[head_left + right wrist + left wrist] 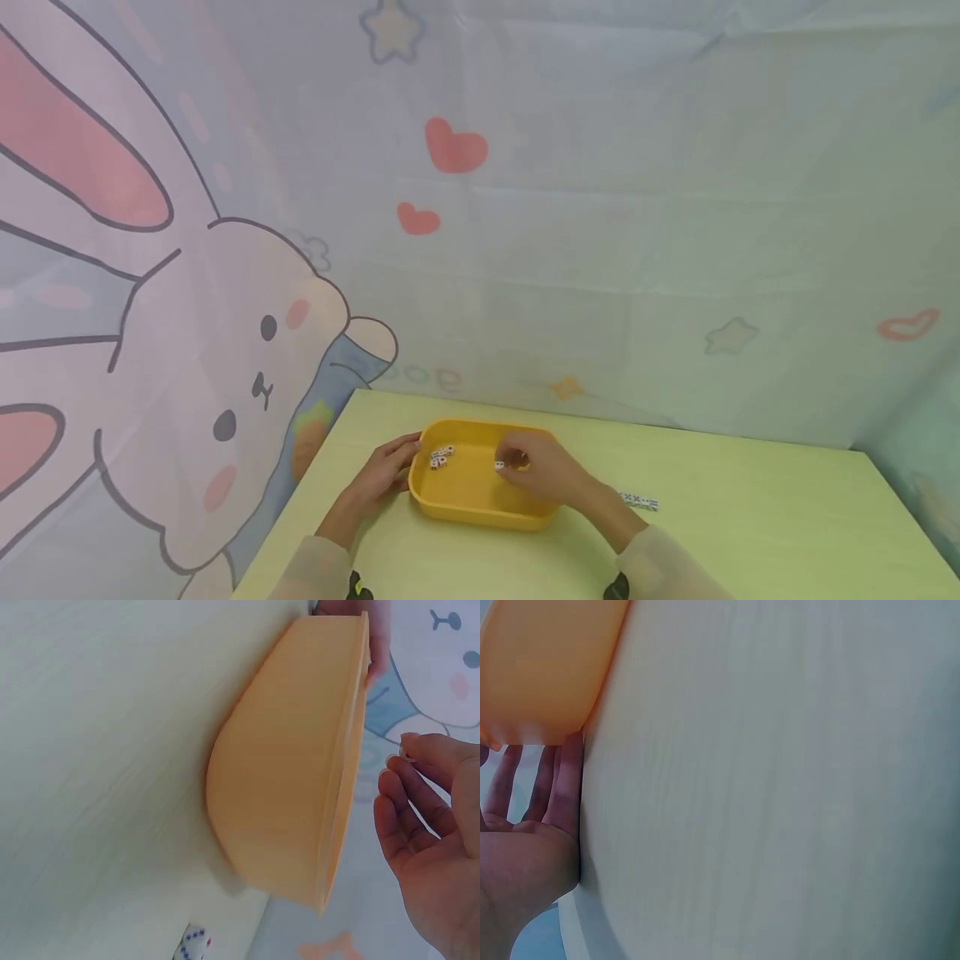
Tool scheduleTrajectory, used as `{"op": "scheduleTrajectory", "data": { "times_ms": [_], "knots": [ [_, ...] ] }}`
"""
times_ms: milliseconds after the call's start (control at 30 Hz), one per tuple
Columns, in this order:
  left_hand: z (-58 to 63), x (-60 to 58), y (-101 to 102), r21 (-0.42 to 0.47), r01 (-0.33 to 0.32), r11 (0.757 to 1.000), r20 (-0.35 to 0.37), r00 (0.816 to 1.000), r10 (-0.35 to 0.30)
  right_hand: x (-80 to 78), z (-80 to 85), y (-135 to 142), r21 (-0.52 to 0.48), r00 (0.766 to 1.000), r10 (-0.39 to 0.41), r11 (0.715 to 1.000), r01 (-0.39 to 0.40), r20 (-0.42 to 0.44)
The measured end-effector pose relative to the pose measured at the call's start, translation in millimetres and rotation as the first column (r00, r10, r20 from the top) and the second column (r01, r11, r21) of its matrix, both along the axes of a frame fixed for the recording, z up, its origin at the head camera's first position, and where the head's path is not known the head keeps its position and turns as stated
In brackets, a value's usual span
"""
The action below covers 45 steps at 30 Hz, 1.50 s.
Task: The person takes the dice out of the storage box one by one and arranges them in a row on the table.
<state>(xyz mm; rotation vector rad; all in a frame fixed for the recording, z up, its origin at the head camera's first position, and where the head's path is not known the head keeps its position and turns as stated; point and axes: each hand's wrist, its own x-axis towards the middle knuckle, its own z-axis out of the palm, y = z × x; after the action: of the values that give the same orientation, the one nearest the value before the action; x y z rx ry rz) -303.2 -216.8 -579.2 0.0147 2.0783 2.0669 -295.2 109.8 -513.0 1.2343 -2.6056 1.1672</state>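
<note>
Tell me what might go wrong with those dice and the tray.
The right hand pinches a small die, which could slip and roll against the loose dice in the yellow tray. The right forearm looks close to the row of dice on the table, so drawing back might knock it.

On my remote feeds I identify a pale, faintly grained table [750, 517] supporting a yellow tray [487, 521] and, apart from it on the right, a row of white dice [639, 501] with dark pips.
</note>
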Motion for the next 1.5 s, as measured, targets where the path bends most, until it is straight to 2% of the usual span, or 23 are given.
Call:
{"op": "scheduleTrajectory", "data": {
  "times_ms": [167,400,567,867,1067,1300,1500],
  "knots": [
    [-4.2,0.6,2.9,0.014,0.015,1.0,0.005,1.0,-0.015,6.0,1.2,35.6,-0.036,0.999,-0.046,0.998,0.045,-0.023],
    [-2.5,0.4,1.0,0.013,-0.003,1.0,-0.004,1.0,0.003,9.3,5.5,82.4,-0.024,0.989,-0.143,0.99,0.143,-0.027],
    [-2.9,0.8,0.5,0.01,-0.01,1.0,0.003,1.0,0.01,11.2,2.1,114.6,-0.01,0.979,-0.204,0.979,0.204,-0.003],
    [-2.8,2.6,1.3,0.007,-0.017,1.0,0.007,1.0,0.017,15.6,-11.5,168.1,0.054,0.964,-0.263,0.963,0.265,-0.038],
    [-0.2,2.3,0.7,0.007,-0.015,1.0,0.001,1.0,0.015,22.6,-23.7,197.5,0.079,0.955,-0.294,0.952,0.295,-0.029],
    [2.2,0.3,-0.1,0.002,-0.01,1.0,0.001,1.0,0.01,25.0,-44.6,221.2,0.089,0.941,-0.335,0.937,0.337,-0.043],
    [0.6,1.7,-1.3,0.002,-0.01,1.0,0.01,1.0,0.01,24.0,-59.9,229.4,0.151,0.942,-0.335,0.933,0.327,0.028]
  ]
}}
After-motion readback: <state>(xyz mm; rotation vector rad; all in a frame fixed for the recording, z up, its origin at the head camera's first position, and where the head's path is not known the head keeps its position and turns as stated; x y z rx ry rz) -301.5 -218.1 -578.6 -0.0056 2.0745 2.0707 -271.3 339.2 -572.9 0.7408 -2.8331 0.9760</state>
